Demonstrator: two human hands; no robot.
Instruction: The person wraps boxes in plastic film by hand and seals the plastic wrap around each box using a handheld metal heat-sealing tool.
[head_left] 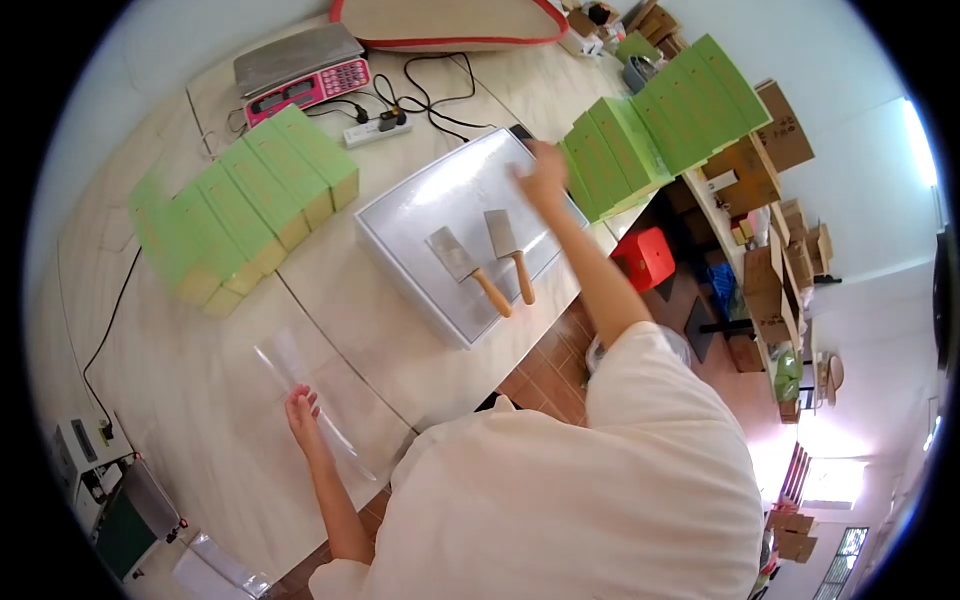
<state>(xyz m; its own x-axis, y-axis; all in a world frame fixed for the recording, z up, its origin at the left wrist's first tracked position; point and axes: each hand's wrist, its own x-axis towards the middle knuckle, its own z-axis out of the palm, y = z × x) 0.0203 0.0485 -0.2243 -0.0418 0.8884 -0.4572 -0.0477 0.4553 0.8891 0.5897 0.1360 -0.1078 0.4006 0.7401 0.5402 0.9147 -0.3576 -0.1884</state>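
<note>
My left hand [303, 413] is over the table at the lower left, its fingers curled on the edge of a clear plastic bag [340, 440]. At the far right corner of a silver-grey box [410, 220], my right hand [542, 177] is smeared by motion, and its grip cannot be made out. A small dark object [521, 132] shows just beyond that hand. On the box lie two small scrapers with metal blades and wooden handles, the left scraper [468, 270] and the right scraper [511, 255].
Green boxes [250, 200] stand in a row on the left; more green boxes [650, 120] line the right edge. Behind are a pink scale [305, 80], a power strip [378, 130] with black cables and a red-rimmed tray [460, 42]. A red stool [645, 257] is on the floor.
</note>
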